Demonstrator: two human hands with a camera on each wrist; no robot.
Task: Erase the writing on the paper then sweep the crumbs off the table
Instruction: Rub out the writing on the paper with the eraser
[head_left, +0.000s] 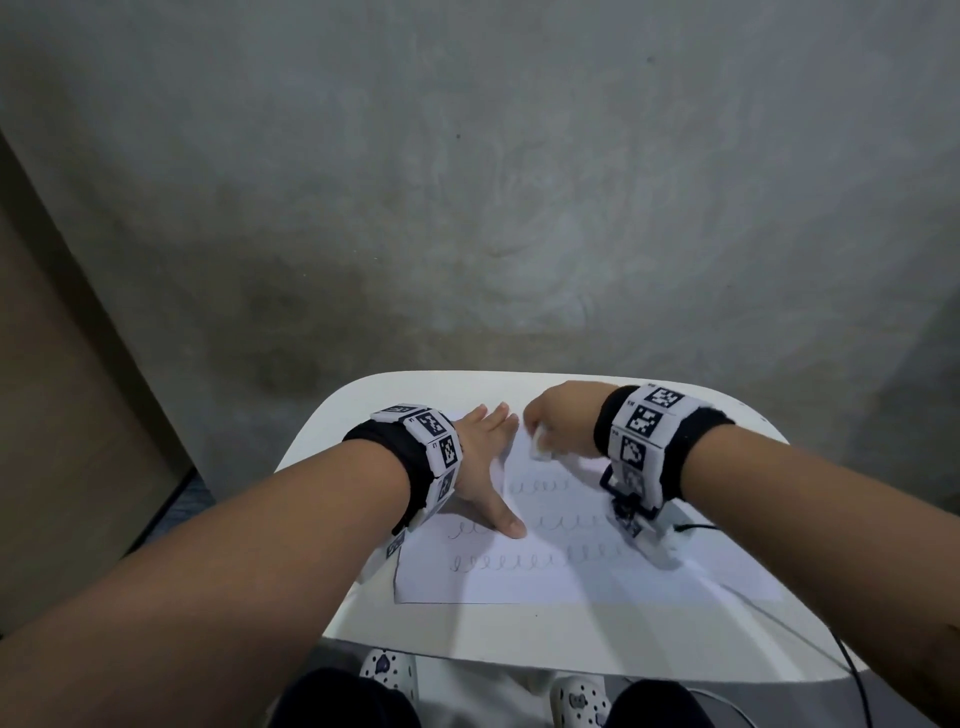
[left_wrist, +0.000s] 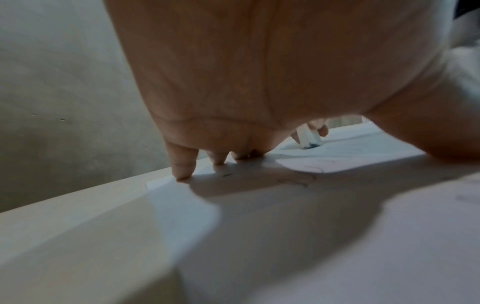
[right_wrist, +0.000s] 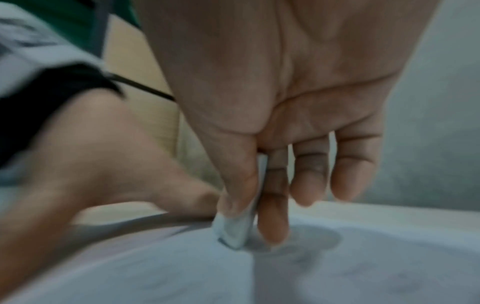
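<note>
A white sheet of paper (head_left: 545, 577) with rows of looped pencil writing (head_left: 509, 562) lies on a small white table (head_left: 322, 447). My left hand (head_left: 483, 467) lies flat on the sheet's left part, fingers straight and thumb spread toward me; in the left wrist view its fingertips (left_wrist: 183, 174) press near the paper's far edge. My right hand (head_left: 556, 423) pinches a white eraser (head_left: 539, 441) between thumb and fingers at the sheet's far edge. In the right wrist view the eraser (right_wrist: 235, 228) stands with its dark tip touching the paper (right_wrist: 155, 267).
The table (head_left: 727, 634) is small with rounded corners, set against a grey concrete wall (head_left: 467, 182). A black cable (head_left: 852, 670) hangs off its right front edge. My knees and pale clogs (head_left: 389, 670) are below the near edge. A brown panel (head_left: 52, 389) stands at the left.
</note>
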